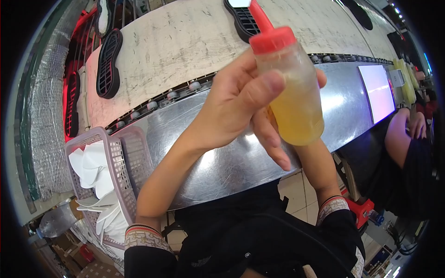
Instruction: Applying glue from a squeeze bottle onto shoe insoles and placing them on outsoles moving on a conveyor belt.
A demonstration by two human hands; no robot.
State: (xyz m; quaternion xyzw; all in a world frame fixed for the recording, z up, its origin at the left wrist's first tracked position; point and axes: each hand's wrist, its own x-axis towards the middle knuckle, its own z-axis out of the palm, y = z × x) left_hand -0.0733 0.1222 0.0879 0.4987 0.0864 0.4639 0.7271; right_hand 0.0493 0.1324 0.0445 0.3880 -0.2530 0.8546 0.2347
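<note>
My left hand [236, 99] is closed round a clear squeeze bottle [299, 102] with a red screw cap and a red nozzle. Yellowish liquid fills its lower part. The bottle is held up over the metal table, tilted slightly, its nozzle pointing up and away. My right forearm [320, 167] reaches up behind the bottle, which hides most of that hand, so its grip does not show. Beyond the cap lies a black shoe sole [243, 21] with a white piece on it, partly cut off by the frame's top.
A shiny metal table [222, 171] runs along a conveyor belt [162, 51] edged with rollers. More black soles [109, 64] lie at the left. A lilac basket [125, 162] holds white cut pieces. A white sheet [376, 92] lies at right, near another person's arm [398, 134].
</note>
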